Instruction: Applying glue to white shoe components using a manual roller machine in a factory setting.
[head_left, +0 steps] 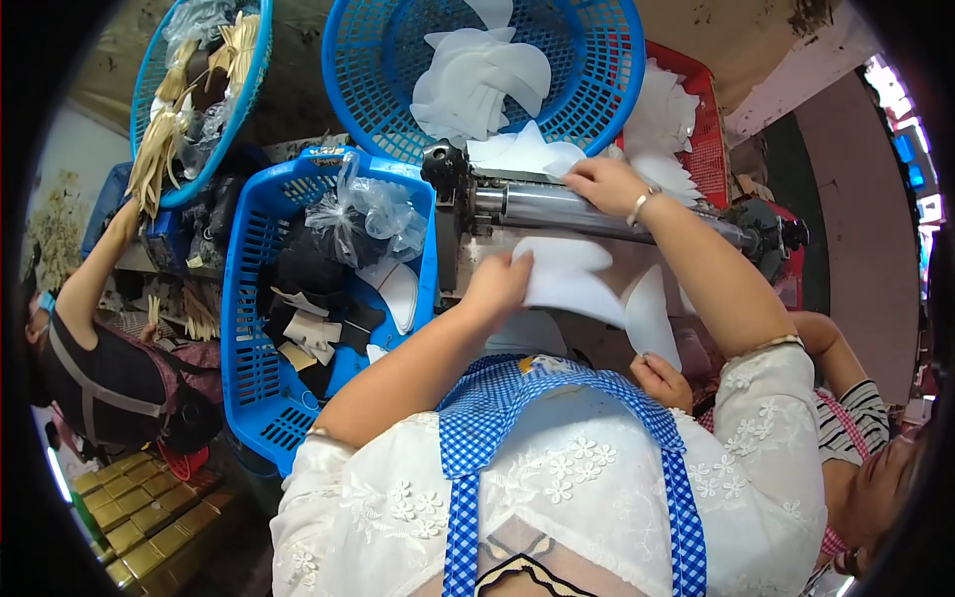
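My left hand (502, 283) pinches the edge of a thin white cut piece (565, 271) with curved lobes, on the near side of a machine with a shiny metal roller (577, 206). Over the roller reaches my right hand (603, 184), a bracelet on its wrist. Its fingers are bent together at the edge of the white pieces (527, 152) lying behind the roller; the fingertips are partly hidden. Another person's hand (662, 381) comes in from the right, below a second white piece (651, 316).
Behind the machine stands a round blue basket (343, 75) with many white pieces, beside a red basket (708, 129). A blue crate (244, 328) with bags and scraps is at left. Further left, a person (99, 348) reaches to another blue basket (261, 60). Gold boxes (149, 517) lie lower left.
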`<action>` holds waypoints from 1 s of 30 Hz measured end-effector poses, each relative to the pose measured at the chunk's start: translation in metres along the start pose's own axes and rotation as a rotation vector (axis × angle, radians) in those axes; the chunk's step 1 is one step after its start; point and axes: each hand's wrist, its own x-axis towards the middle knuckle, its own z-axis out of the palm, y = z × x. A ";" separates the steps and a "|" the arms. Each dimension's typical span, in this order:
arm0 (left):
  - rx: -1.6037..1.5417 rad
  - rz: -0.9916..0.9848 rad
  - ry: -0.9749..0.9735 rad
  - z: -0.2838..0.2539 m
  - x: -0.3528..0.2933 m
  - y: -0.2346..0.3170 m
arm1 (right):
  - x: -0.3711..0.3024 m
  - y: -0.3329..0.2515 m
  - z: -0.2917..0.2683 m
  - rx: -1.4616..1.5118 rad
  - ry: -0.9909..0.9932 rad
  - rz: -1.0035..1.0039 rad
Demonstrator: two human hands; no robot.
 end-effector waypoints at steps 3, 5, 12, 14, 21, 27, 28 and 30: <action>-0.021 0.141 0.251 0.006 0.041 -0.013 | 0.033 0.002 0.014 0.073 -0.338 0.211; 0.138 0.152 0.185 0.003 -0.002 0.023 | 0.029 0.008 0.014 0.013 -0.369 0.220; -0.157 0.214 0.042 -0.055 -0.066 -0.042 | -0.057 -0.050 -0.017 -0.215 0.161 -0.583; -0.177 0.212 0.057 -0.066 -0.077 -0.061 | -0.099 -0.074 -0.005 -0.354 0.028 -0.767; -0.068 0.162 0.037 -0.051 -0.087 -0.061 | -0.112 -0.073 0.034 -0.519 0.156 -0.593; -0.132 0.190 0.030 -0.039 -0.078 -0.053 | -0.094 -0.068 0.030 -0.515 0.262 -0.504; -0.152 0.176 0.050 -0.038 -0.078 -0.051 | -0.097 -0.074 0.020 -0.409 0.264 -0.521; -0.135 0.176 0.071 -0.033 -0.070 -0.045 | -0.082 -0.071 0.016 -0.256 0.375 -0.523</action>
